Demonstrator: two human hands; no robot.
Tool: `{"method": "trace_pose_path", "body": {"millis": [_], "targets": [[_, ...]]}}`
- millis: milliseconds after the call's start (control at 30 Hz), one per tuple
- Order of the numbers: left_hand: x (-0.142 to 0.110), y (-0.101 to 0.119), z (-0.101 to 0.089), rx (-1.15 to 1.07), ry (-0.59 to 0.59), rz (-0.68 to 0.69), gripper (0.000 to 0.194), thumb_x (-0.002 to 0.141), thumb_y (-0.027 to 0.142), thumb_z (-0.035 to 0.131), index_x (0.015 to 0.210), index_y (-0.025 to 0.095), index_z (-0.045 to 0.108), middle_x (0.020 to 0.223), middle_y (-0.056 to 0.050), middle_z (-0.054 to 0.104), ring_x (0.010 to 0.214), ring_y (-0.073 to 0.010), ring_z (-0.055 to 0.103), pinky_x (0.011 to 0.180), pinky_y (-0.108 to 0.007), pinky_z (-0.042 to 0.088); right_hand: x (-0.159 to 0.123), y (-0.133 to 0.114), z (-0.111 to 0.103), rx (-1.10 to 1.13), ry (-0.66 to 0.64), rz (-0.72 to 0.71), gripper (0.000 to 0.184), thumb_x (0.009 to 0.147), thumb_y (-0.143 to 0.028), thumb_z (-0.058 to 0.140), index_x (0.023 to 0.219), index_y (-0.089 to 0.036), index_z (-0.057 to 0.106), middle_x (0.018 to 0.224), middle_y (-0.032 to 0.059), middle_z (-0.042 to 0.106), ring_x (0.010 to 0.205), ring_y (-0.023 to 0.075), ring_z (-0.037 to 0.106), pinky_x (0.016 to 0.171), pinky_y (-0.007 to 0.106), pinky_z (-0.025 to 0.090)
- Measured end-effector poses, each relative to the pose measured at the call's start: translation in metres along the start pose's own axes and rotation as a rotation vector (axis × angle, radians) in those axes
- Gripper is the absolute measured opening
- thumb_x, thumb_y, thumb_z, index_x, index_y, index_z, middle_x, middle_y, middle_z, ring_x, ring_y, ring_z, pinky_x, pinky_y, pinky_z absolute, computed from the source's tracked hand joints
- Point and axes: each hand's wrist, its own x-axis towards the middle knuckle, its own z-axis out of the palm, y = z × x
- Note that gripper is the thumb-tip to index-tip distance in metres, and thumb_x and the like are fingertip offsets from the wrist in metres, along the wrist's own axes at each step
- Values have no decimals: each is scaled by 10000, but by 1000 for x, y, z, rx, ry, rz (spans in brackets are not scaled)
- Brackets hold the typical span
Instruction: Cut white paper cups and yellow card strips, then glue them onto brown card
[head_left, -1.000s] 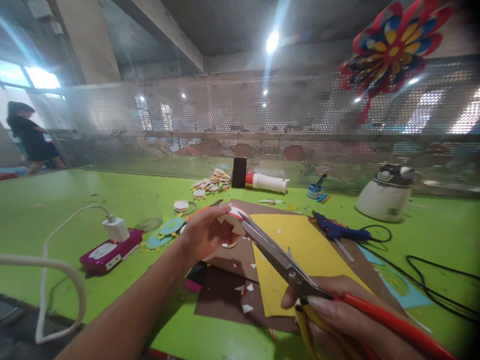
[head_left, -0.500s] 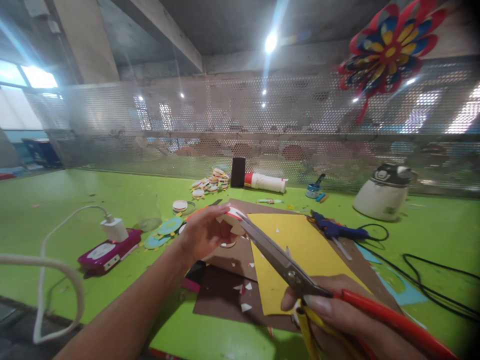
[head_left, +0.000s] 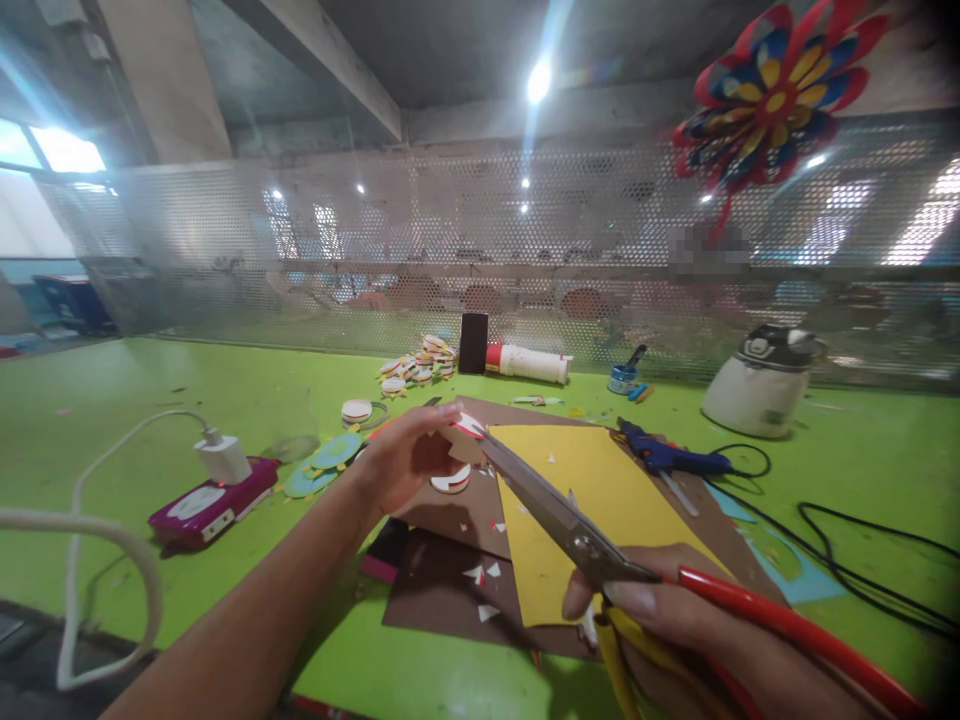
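My left hand [head_left: 415, 450] pinches a small white paper piece with a red edge [head_left: 468, 424] between thumb and fingers, above the brown sheet. My right hand [head_left: 660, 610] grips a pair of scissors [head_left: 555, 520] with red and yellow handles. The blades point up and left, and their tips meet the edge of the paper piece; they look nearly closed. A round white piece [head_left: 451, 480] with a red rim lies on the brown sheet [head_left: 442, 590] just below my left hand. Small white paper scraps [head_left: 489, 612] are scattered there. A yellow sheet [head_left: 592, 480] lies under the scissors.
A blue glue gun [head_left: 664, 452] with a black cord lies right. Left are a purple power strip [head_left: 214, 505] with a white charger and light-blue paper rings [head_left: 335, 451]. Behind stand a phone [head_left: 473, 343], a white-and-red paper-cup stack [head_left: 529, 363], assembled pieces [head_left: 420, 362] and a jug [head_left: 759, 385].
The view has shifted slightly. My left hand has lifted a little off the round white piece, which now shows more. Both hands keep their holds.
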Motion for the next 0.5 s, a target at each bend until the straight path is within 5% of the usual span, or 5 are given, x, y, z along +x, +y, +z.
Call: {"method": "trace_pose_path", "body": {"millis": [233, 500], "targets": [[1, -2, -2, -14, -36, 8, 282, 670, 404, 721, 724, 135, 654, 665, -36, 649, 583, -114, 574, 512, -210, 399, -1, 1, -6, -294, 101, -60, 389, 831, -523, 564, 911, -189, 748, 944, 79, 727, 925, 257, 662, 825, 338, 531], [1, -1, -1, 7, -33, 18, 279, 640, 383, 732, 727, 126, 666, 683, -44, 647, 584, -109, 551, 520, -211, 386, -3, 2, -8, -332, 123, -36, 391, 841, -522, 546, 931, -209, 761, 938, 71, 731, 913, 262, 671, 801, 327, 542]]}}
